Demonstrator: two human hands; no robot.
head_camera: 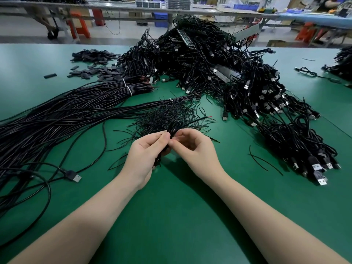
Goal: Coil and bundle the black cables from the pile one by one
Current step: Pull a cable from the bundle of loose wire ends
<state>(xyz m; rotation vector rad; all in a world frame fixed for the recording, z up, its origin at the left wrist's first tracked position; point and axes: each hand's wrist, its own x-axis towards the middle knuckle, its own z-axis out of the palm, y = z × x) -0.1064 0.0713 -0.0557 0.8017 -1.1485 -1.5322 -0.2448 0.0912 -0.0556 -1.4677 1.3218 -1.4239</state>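
1. My left hand (147, 151) gripped a coiled black cable (172, 128), fingers curled round the bundle with the thumb pressed along its side.
2. My right hand (192, 147) sat just beside it, fingers curled inward and fingertips pinching at the coil where it met my left thumb; what exactly they pinched I could not tell.
3. The coil's loops stood up above my knuckles, and its tail ran off to the right, ending in a bare tip with a speck of red (209, 116).
4. Both hands hung above the green table (177, 216), near the middle of it.
5. Right behind the coil lay a scatter of thin black ties (167, 113).
6. To my left, long straight cables (57, 119) stretched across the mat, bound near their far ends with white ties (129, 90).
7. A loose USB plug (75, 177) lay near my left forearm.
8. The big pile (219, 69) of tangled cables with USB ends rose at the far right, spilling down toward my right side.
9. Short black sleeves (95, 61) lay scattered at the far left.
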